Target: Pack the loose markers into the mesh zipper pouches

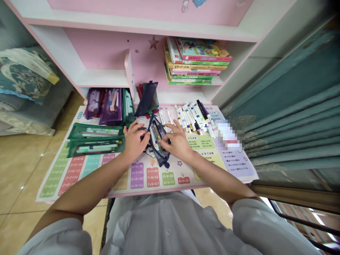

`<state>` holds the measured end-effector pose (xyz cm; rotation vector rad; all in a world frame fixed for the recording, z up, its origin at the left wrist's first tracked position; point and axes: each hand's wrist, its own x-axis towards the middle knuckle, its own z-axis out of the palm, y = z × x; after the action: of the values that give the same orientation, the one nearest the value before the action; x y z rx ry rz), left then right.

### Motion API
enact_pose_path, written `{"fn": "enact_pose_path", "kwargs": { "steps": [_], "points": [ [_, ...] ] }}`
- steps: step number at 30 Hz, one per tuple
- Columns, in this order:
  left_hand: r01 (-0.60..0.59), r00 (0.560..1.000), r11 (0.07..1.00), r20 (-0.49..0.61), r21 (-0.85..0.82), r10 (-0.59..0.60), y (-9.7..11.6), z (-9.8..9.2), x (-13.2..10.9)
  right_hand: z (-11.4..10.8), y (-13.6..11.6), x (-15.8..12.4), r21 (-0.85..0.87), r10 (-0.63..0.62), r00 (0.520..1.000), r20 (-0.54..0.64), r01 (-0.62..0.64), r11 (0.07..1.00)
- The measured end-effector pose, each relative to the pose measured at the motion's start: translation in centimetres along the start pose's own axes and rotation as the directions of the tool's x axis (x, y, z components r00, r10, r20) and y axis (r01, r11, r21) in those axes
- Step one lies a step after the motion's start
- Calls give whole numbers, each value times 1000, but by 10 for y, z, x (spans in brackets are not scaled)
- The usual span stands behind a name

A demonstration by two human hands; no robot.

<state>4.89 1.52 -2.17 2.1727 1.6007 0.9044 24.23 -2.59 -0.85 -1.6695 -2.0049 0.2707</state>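
Note:
A navy mesh zip pencil pouch (160, 157) lies in front of me with its mouth spread apart. Several markers (154, 136) rest inside it. On its left side, my left hand (136, 140) has thumb and fingers bent together on the dark edge of the pouch. My right hand (178, 142) grips the opposite edge, its thumb over the opening and its other fingers on the outer side. Just beyond the right hand lies a heap of loose white-barrelled markers (190, 117) with coloured caps.
Green mesh pouches holding markers (95, 145) lie at left, with filled purple pouches (111, 108) behind. Another navy pouch (146, 99) leans by the shelf divider (129, 71). Books (196, 65) are stacked on the shelf. A pixelated item (228, 135) lies right on the printed desktop (159, 184).

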Motion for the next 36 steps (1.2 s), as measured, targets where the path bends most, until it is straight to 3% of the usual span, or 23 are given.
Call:
{"fn": "enact_pose_path", "kwargs": {
  "steps": [5, 8, 18, 23, 27, 30, 36],
  "points": [
    [5, 1000, 1000, 4, 4, -6, 0, 0, 0, -2, 29, 33, -146, 168, 974, -151, -190, 971],
    [8, 1000, 1000, 3, -4, -8, -1, 0, -1, 6, 47, 51, -279, 234, 963, -134, -263, 924],
    [-2, 1000, 1000, -6, -5, 2, -2, 1, -1, 28, 64, 57, -386, 243, 967, -74, -253, 887],
    [9, 1000, 1000, 3, 3, -9, -1, 1, -1, 21, 56, 56, -366, 253, 966, -60, -257, 894],
    [6, 1000, 1000, 3, 3, -6, -1, 0, -1, 6, 40, 46, -275, 201, 970, -139, -232, 933],
    [6, 1000, 1000, 4, 15, -6, -1, 0, -1, -4, 24, 32, -186, 116, 975, -190, -152, 971],
    [-2, 1000, 1000, 0, 25, 2, -2, 1, -1, -9, -2, 3, -52, -47, 989, -142, 40, 998]
  ]
}}
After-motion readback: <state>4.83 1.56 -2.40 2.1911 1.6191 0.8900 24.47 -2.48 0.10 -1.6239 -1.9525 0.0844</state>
